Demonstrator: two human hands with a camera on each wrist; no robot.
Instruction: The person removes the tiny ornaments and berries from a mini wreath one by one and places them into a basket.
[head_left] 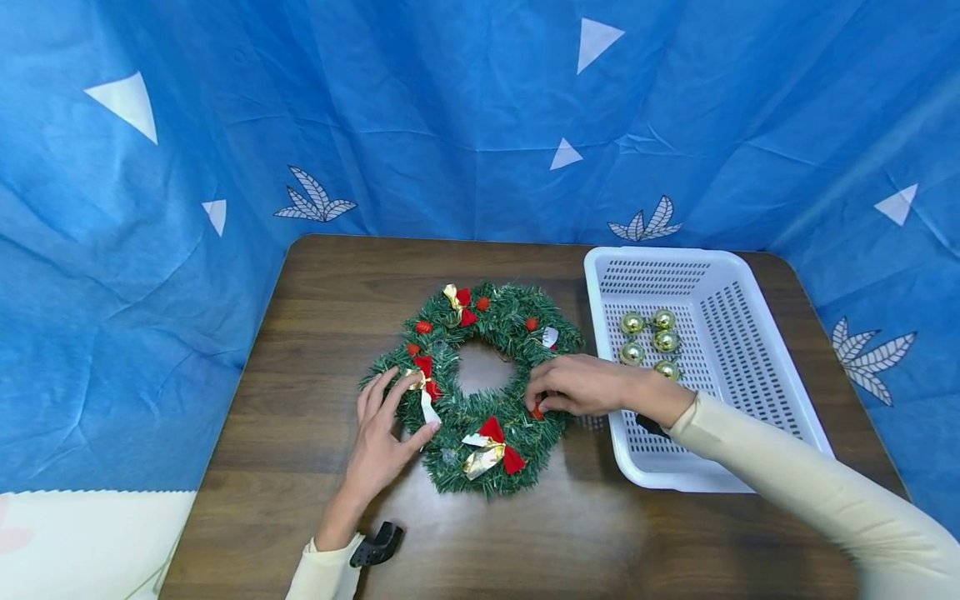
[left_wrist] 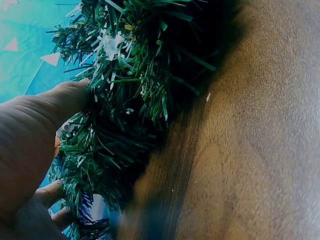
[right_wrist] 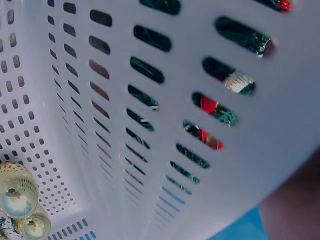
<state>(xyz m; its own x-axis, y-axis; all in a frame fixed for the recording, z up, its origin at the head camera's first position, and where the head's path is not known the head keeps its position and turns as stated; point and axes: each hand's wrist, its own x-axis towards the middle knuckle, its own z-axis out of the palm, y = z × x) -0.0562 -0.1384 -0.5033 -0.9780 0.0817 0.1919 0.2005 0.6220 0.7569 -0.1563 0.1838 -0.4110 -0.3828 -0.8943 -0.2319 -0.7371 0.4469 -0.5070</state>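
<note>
A green tinsel wreath [head_left: 480, 477] lies flat on the wooden table, dressed with red-and-gold bows [head_left: 495, 448] and small red berry-like ornaments [head_left: 423, 327]. My left hand [head_left: 384, 446] rests on its left side, fingers spread beside a bow and thumb extended toward the inner ring. In the left wrist view the thumb [left_wrist: 70, 97] touches the green bristles. On the wreath's right side my right hand [head_left: 577, 383] has curled fingers pinching a red berry-like ornament [head_left: 537, 412] down among the bristles. The right wrist view shows mostly basket wall, with the pinching fingertips hidden.
A white perforated basket [head_left: 716, 482] stands right of the wreath, under my right forearm. Inside lie several shiny gold balls [head_left: 665, 341]. Blue patterned cloth [head_left: 480, 125] hangs behind the table [head_left: 315, 292] and along its sides.
</note>
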